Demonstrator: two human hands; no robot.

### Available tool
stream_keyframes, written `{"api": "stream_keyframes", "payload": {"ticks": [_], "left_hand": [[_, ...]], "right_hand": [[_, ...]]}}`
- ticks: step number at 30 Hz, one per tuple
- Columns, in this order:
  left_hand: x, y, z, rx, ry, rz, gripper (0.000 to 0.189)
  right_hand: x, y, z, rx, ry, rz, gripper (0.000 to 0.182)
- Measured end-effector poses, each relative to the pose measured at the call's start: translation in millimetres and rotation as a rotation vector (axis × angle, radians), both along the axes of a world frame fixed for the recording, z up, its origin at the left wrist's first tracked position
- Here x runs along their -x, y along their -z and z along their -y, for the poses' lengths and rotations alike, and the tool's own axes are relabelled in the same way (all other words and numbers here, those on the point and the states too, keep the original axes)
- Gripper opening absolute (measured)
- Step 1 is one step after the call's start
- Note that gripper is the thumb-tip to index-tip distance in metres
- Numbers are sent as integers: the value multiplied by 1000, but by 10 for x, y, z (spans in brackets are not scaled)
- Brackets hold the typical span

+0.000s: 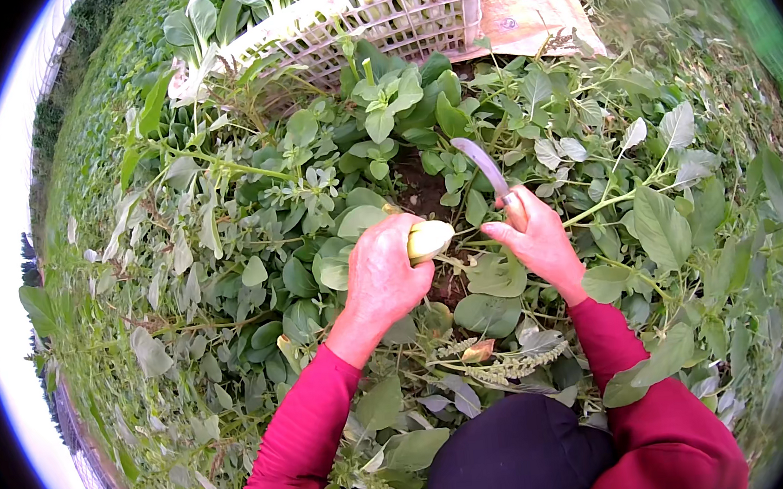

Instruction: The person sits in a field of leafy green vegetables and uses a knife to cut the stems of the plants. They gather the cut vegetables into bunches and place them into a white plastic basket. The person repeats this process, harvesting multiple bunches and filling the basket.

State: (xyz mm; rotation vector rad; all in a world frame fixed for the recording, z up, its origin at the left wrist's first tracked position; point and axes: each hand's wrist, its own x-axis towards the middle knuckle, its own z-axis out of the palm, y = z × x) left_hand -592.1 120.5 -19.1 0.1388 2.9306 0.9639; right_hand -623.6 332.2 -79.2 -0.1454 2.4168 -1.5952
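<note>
My left hand (388, 266) is closed around a leafy green vegetable (429, 240), its pale, rounded base facing right and its leaves pointing left. To the right, my right hand (533, 232) grips the handle of a small knife with a curved blade (482, 161), like a sickle. The blade points up and to the left, apart from the vegetable. Between and below my hands lie green leaves and a patch of brown soil (425, 192).
A white plastic crate (372, 19) holding leafy greens stands ahead, beside a pale pinkish sack (531, 5). Dense weeds and leafy plants (225, 259) surround me. A green mesh object (776, 47) is at the far right, and a leafy stalk (611, 199) extends right of my right hand.
</note>
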Motion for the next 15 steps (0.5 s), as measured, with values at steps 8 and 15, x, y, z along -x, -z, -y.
{"api": "stream_keyframes", "payload": {"ticks": [8, 15], "left_hand": [[991, 15, -406, 142, 204, -43, 42], [1886, 802, -799, 222, 65, 570, 46]], "right_hand": [[505, 289, 110, -424, 138, -268, 18], [-53, 698, -282, -653, -86, -38, 19]]}}
